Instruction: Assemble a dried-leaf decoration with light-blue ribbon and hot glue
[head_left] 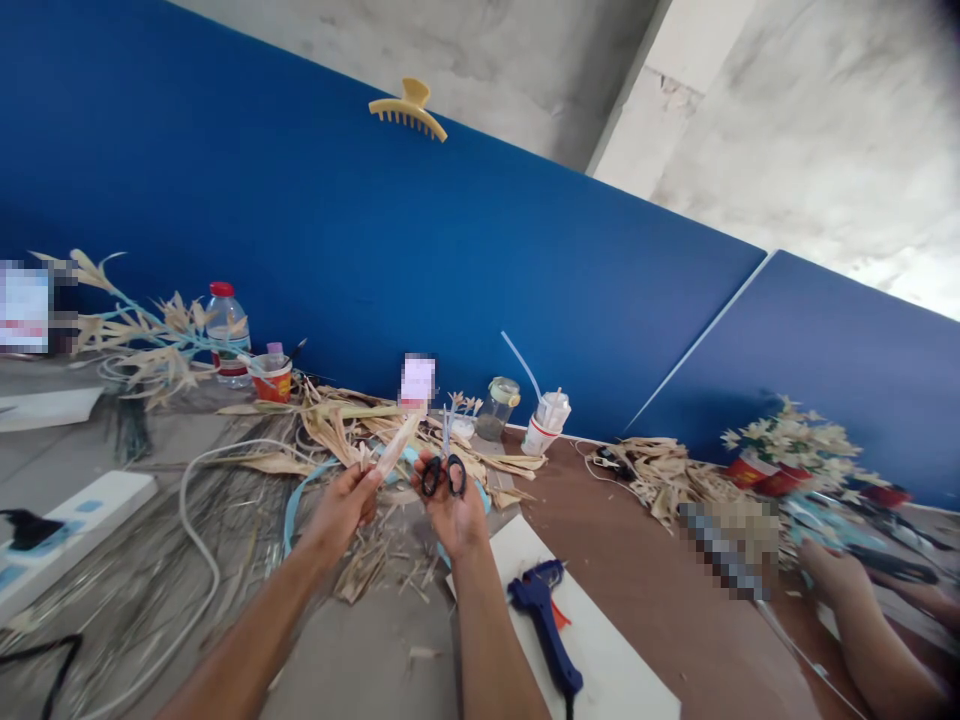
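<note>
My left hand (346, 505) is closed on a pale dried leaf strip (397, 445) that sticks up and to the right. My right hand (452, 508) grips black-handled scissors (445, 468), fingers through the loops, blades pointing up beside the strip. Both hands hover over a heap of dried leaves and scraps (360, 425) on the table.
A blue glue gun (541, 605) lies on white paper (622, 670) right of my forearm. A white power strip (71, 520) and cable (196, 530) sit left. A water bottle (227, 330), red cup (272, 380), jar (499, 405) line the blue partition. Another person's hand (836, 575) rests far right.
</note>
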